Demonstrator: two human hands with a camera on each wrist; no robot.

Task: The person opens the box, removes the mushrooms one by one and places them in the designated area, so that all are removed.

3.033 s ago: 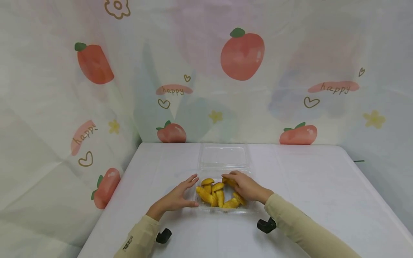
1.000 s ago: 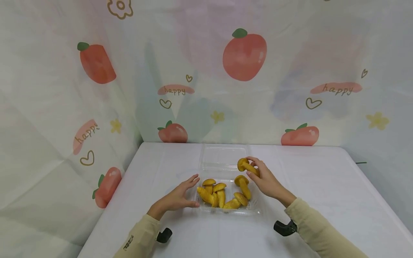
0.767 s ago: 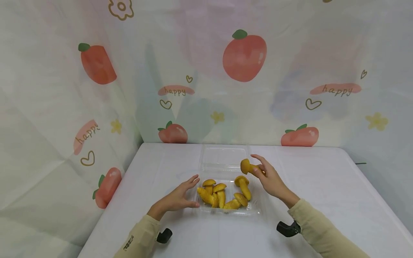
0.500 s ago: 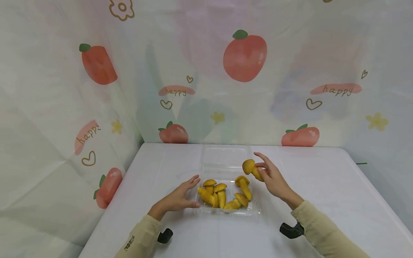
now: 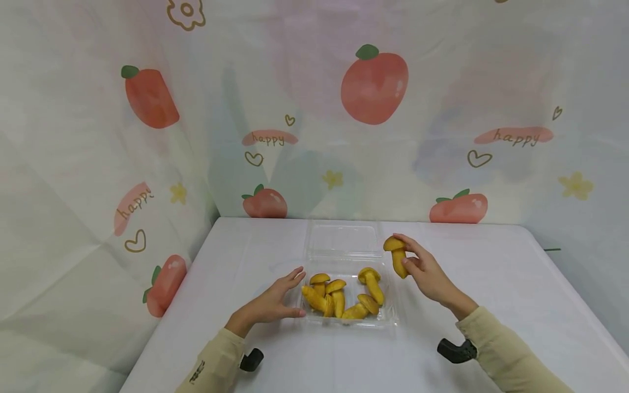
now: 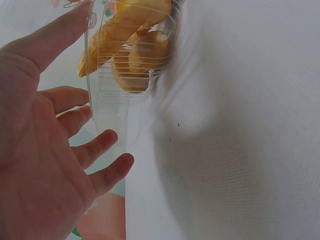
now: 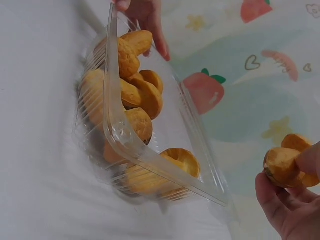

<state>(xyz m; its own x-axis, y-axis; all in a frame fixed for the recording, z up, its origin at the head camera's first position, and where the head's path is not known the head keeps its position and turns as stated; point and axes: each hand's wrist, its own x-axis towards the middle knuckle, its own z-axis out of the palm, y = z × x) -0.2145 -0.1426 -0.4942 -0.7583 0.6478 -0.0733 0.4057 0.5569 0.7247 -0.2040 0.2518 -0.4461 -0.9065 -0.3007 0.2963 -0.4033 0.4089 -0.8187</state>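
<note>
My right hand [image 5: 432, 277] pinches a yellow mushroom [image 5: 399, 263] in the air, just right of a clear plastic clamshell box [image 5: 390, 314]. The cap points up, and the stem hangs down against the thumb. In the right wrist view the same mushroom [image 7: 282, 165] sits between thumb and fingers, beyond the box's rim. Several more yellow mushrooms [image 5: 339, 300] lie in the box, with a gap in the middle. My left hand [image 5: 269, 302] is spread at the box's left side; in the left wrist view its fingertips [image 6: 82, 10] meet the clear rim, the palm bare.
The box's clear lid [image 5: 342, 240] lies folded back toward the rear of the white table [image 5: 275, 360]. Behind and to the left hangs a cloth backdrop [image 5: 314, 109] with printed fruit. Black wrist mounts [image 5: 457, 351] stick out below both sleeves.
My right hand has lifted a mushroom out of the box and carried it rightward. In the last second the mushroom has turned from lying sideways to cap up. My left hand stays nearly still.
</note>
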